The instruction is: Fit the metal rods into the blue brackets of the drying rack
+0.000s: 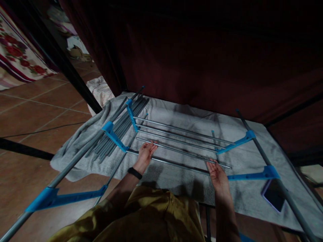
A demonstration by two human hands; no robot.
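An olive-yellow garment (171, 215) is seen at the near edge of the scene. Beyond it, a loose rod (181, 152) is held crosswise above a grey blanket (171, 107), between the left and right sides of a rack frame (261, 151). The rod is supported at two points: toward its left end it is pinched between the thumb and fingers of the left hand (145, 155); toward its right end it is gripped by the bent fingers of the right hand (217, 174). Both rod ends are free of any bracket.

Three crossbars (176, 135) are set between the far left bracket (131, 114) and the far right bracket (234, 145). A near crossbar (174, 163) is joined to the near left bracket (116, 138); its right end is hidden by the right hand. Spare rods (121, 127) are laid together at the left, and a phone (272, 196) is placed at the near right.

The step in hand is judged to be the positioning of one further crossbar. For the next move, alignment of both rod ends with the near brackets appears to be required, with the rod kept level
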